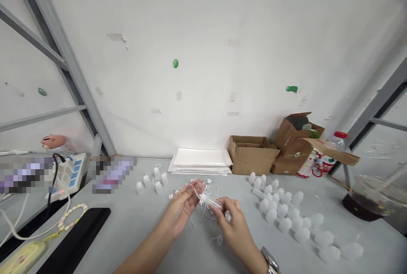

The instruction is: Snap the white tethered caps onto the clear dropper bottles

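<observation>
In the middle of the desk, my right hand (pixel 231 219) grips a small translucent plastic bottle (pixel 213 201), tilted with its neck to the left. My left hand (pixel 184 202), palm up with curled fingers, pinches the thin strap of a white cap (pixel 202 197) at the bottle's neck. Under and around both hands lie loose white caps with thin tails, partly hidden by the fingers. A ring-ended strap (pixel 219 240) lies nearer to me. Left of my hands stand several small bottles with looped caps (pixel 158 187). On the right are many uncapped translucent bottles (pixel 285 224).
Against the wall are a stack of white envelopes (pixel 201 158), an open cardboard box (pixel 254 157) and a brown paper bag (pixel 291 146). A cup of dark drink (pixel 362 210) stands at right. At left are a power strip (pixel 73 172), cables and a black wrist rest (pixel 79 240).
</observation>
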### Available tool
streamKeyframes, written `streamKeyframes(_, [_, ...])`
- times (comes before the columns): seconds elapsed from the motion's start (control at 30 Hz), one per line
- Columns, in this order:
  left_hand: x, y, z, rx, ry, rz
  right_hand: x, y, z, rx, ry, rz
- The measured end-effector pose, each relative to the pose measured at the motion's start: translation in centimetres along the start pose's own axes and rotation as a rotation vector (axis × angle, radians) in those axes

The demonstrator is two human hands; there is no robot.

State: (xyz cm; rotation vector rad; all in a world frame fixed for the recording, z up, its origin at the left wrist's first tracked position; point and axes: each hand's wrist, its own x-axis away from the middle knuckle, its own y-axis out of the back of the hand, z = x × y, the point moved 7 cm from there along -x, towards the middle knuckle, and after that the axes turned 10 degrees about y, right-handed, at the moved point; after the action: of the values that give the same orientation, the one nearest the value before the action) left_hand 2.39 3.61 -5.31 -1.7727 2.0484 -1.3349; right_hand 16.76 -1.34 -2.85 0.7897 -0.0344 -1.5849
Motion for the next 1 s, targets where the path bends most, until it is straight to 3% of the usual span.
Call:
streamKeyframes(0.7, [-0.1, 0.1, 0.6, 0.083, 0.024, 0.005, 0.3, -0.1, 0.9, 0.191, 0.148, 0.046])
streamKeyframes(1.0, [-0.3, 0.4, 0.7, 0.042, -0.004, -0.056, 0.3, -0.1, 1.7, 0.285, 0.225, 0.036])
